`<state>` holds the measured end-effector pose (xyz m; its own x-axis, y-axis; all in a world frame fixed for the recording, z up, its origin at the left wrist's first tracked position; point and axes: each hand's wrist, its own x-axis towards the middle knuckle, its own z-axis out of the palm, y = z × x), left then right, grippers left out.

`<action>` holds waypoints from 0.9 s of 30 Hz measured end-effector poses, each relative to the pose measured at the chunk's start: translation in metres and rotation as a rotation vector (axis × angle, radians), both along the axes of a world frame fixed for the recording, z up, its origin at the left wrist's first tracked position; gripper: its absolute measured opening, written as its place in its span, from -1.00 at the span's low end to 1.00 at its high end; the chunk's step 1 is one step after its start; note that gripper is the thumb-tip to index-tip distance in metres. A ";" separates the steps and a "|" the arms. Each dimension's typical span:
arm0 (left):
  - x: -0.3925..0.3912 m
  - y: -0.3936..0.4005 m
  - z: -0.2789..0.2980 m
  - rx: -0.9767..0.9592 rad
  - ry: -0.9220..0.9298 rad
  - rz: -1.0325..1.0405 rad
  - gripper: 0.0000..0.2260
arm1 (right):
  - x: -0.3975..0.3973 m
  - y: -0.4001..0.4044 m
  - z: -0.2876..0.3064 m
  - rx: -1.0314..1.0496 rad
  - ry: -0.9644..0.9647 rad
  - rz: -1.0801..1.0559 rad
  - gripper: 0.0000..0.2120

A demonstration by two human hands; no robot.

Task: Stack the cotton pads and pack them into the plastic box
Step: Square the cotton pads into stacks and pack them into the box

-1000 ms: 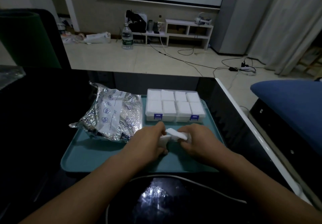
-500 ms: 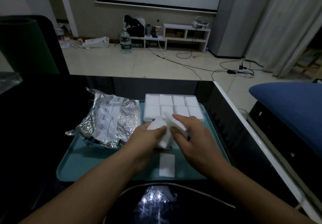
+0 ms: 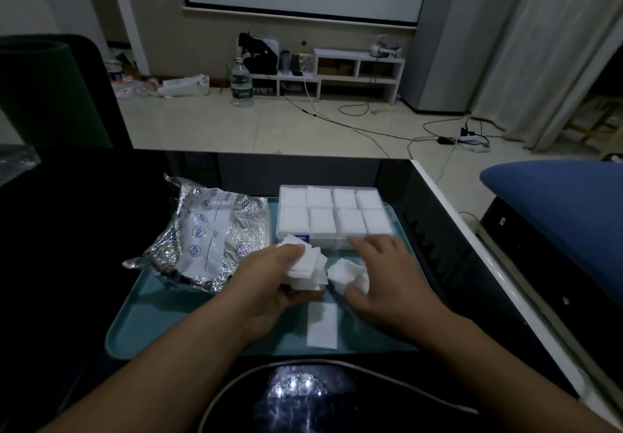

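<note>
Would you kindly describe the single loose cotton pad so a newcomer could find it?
On the teal tray, look at its near edge, between the two wrists. The loose cotton pad lies flat and alone there, unlike the bunch gripped in the left hand.

Two bare arms reaching in from the near edge, coming close together at the hands. Left hand (image 3: 269, 277) on its side, thumb on top, fingers curled round a bunch of pads (image 3: 305, 265). Right hand (image 3: 384, 277) just right of it, palm down, fingers spread and a bit bent, thumb touching a loose pad (image 3: 344, 272). Right fingertips a little blurred.
</note>
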<state>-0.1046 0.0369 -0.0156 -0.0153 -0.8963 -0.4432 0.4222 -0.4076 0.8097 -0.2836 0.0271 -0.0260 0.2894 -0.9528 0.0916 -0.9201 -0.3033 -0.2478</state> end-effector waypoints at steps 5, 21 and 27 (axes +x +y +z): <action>-0.005 0.002 -0.002 -0.021 0.014 -0.044 -0.79 | 0.015 0.013 0.015 -0.160 -0.260 0.329 -0.36; -0.009 0.006 0.007 0.030 0.208 -0.046 -0.64 | 0.024 0.000 0.022 0.091 -0.998 -0.097 -0.77; -0.009 0.004 0.004 -0.003 0.141 -0.007 -0.76 | 0.013 -0.003 0.035 0.305 -1.033 -0.118 -0.77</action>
<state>-0.1132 0.0407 -0.0117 -0.0835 -0.8974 -0.4332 0.5292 -0.4083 0.7438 -0.2703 0.0238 0.0086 0.1136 -0.9935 -0.0068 -0.2428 -0.0211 -0.9698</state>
